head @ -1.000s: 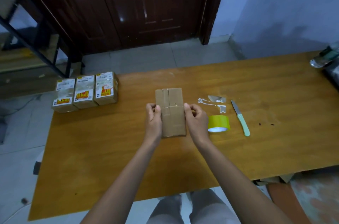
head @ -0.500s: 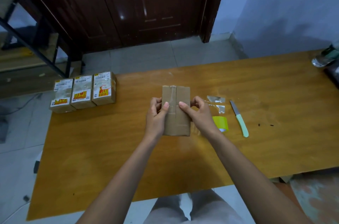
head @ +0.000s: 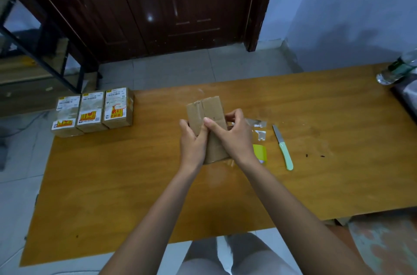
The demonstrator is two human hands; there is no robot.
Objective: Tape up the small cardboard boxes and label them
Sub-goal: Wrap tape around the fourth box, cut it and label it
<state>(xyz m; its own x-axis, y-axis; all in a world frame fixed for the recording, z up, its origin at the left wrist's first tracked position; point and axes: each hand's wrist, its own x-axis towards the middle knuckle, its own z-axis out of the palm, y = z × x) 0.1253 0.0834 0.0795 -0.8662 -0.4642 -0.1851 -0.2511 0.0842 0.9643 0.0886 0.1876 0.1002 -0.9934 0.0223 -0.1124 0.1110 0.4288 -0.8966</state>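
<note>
Both hands held the box (head: pixel 208 116) at the table's (head: pixel 135 184) centre, the left hand (head: pixel 191 146) gripping its left side and the right hand (head: pixel 234 137) pinching across its seam, apparently smoothing tape; next, a label seemed due.

the box (head: pixel 211 116) is showing matt brown cardboard with glossy clear tape. the table (head: pixel 135 184) is looking like smooth, faintly shiny wood. the knife (head: pixel 283 147) is pairing a metal blade with a plastic handle. the door (head: pixel 158 4) is gleaming, dark glossy wood.
</note>
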